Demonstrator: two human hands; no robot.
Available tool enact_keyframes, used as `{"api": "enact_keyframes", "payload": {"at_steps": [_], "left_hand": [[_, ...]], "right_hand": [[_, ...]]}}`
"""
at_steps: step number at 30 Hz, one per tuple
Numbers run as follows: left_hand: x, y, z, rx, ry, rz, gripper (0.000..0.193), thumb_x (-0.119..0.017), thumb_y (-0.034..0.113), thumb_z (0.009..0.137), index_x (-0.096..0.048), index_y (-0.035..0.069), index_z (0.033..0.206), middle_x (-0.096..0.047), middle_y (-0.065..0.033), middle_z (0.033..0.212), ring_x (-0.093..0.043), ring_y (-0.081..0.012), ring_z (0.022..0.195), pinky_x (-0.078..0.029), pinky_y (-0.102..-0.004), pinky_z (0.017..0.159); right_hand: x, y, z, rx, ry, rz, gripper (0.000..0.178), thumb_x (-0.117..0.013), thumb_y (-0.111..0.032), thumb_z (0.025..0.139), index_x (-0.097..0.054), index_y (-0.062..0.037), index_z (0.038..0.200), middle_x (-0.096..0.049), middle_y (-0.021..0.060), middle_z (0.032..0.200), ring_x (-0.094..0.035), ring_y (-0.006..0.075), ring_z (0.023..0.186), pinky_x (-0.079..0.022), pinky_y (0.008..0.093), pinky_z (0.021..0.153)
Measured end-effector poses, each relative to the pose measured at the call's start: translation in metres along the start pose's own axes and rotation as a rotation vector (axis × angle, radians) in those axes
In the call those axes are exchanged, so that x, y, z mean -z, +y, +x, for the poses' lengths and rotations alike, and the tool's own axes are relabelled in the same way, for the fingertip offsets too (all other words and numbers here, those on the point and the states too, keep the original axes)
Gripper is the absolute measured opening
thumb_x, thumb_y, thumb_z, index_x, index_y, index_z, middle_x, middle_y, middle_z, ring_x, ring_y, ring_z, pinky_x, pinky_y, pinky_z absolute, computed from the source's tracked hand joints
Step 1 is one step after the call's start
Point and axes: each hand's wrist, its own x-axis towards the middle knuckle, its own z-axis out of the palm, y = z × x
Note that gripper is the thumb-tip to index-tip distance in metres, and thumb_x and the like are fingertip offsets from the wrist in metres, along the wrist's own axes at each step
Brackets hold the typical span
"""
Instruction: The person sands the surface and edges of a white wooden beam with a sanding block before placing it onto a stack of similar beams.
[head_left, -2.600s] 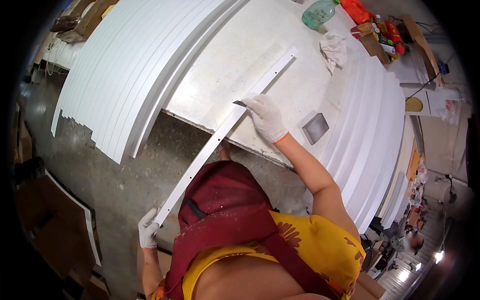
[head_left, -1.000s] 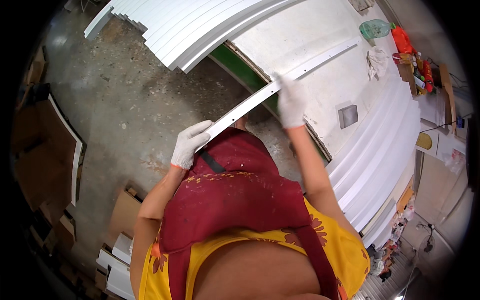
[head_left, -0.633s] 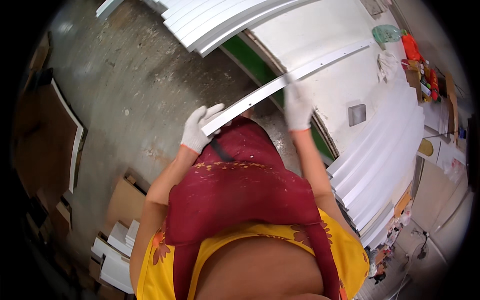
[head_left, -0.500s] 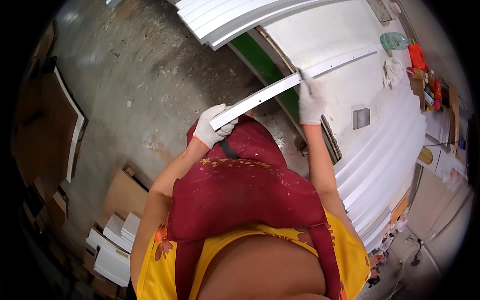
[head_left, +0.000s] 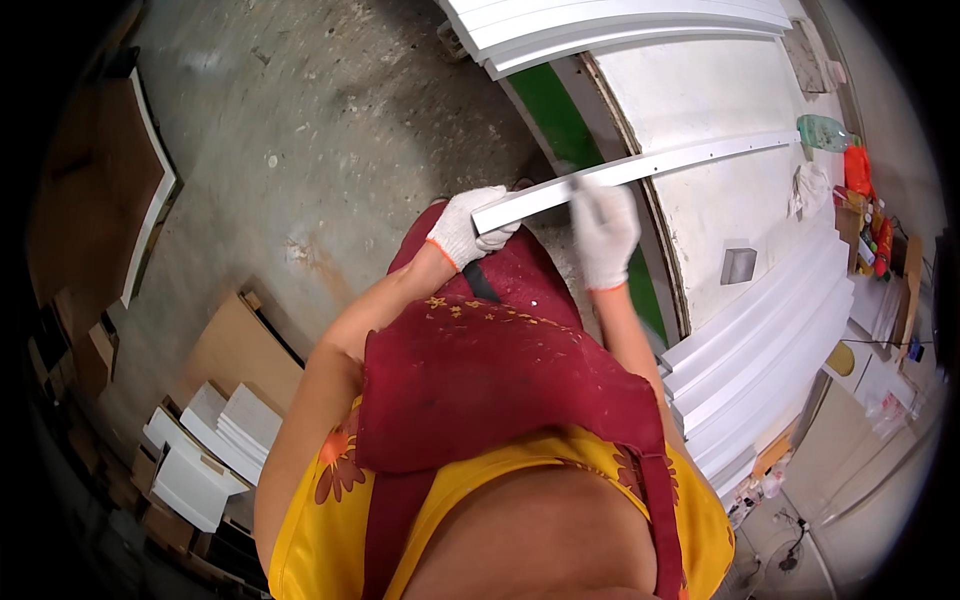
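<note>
A long white strip (head_left: 680,158) with small dark holes along it slants from my lap up across the white worktable (head_left: 695,220). My left hand (head_left: 468,228), in a white knitted glove with an orange cuff, is closed round the strip's near end, fingers beneath it. Over the strip's edge, a little farther along, is my right hand (head_left: 606,238), gloved the same way and smeared by motion. Its fingers look curled, with a thin dark-grey thing at the tips that is too blurred to name.
White boards (head_left: 620,25) are stacked at the far side. More white lengths (head_left: 760,345) lie on the right. A small grey block (head_left: 738,265) sits on the worktable, with a clear green bottle (head_left: 822,132) near the strip's far end. Cardboard (head_left: 245,350) and white pieces stand at lower left.
My right hand has slid along the strip toward me, nearer my left hand. The view has shifted, so the table and strip sit lower and farther right. My left hand keeps its hold.
</note>
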Motion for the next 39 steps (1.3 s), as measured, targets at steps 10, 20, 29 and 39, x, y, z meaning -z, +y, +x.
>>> {"api": "enact_keyframes", "payload": {"at_steps": [10,20,29,39], "left_hand": [[-0.016,-0.008,0.003,-0.232,0.421,0.081,0.023,-0.042,0.017,0.107,-0.061,0.010,0.096,-0.057,-0.0024,0.077,-0.053,-0.0093,0.058,-0.041,-0.0246,0.043],[-0.030,0.021,-0.026,-0.205,0.130,0.467,0.056,-0.056,0.028,0.099,-0.050,-0.008,0.142,-0.070,-0.0171,0.104,-0.069,-0.0220,0.075,-0.058,-0.0284,0.060],[-0.033,0.039,-0.083,-0.179,0.284,0.814,0.068,-0.068,0.022,0.090,-0.047,-0.013,0.144,-0.069,-0.0215,0.118,-0.073,-0.0276,0.092,-0.061,-0.0318,0.070],[-0.008,0.036,-0.108,-0.232,0.411,0.726,0.071,-0.073,0.023,0.084,-0.050,-0.012,0.141,-0.071,-0.0235,0.112,-0.075,-0.0313,0.085,-0.062,-0.0344,0.063]], "right_hand": [[-0.054,-0.040,-0.041,0.313,-0.398,0.080,0.025,-0.067,-0.007,0.085,-0.076,-0.0148,0.107,-0.062,0.0073,0.082,-0.064,0.0280,0.079,-0.052,0.0396,0.070],[0.013,-0.008,-0.009,-0.211,0.002,0.142,0.019,-0.071,-0.003,0.085,-0.076,-0.0044,0.103,-0.068,0.0105,0.084,-0.065,0.0243,0.076,-0.052,0.0353,0.071],[-0.024,0.023,-0.006,0.297,-0.011,-0.092,0.014,-0.069,-0.013,0.081,-0.073,-0.0159,0.094,-0.057,0.0051,0.075,-0.061,0.0273,0.072,-0.050,0.0402,0.064],[0.130,0.244,0.107,-0.075,0.430,-0.529,0.015,-0.064,-0.019,0.092,-0.075,-0.0167,0.101,-0.060,0.0104,0.083,-0.060,0.0327,0.084,-0.052,0.0440,0.073]]}}
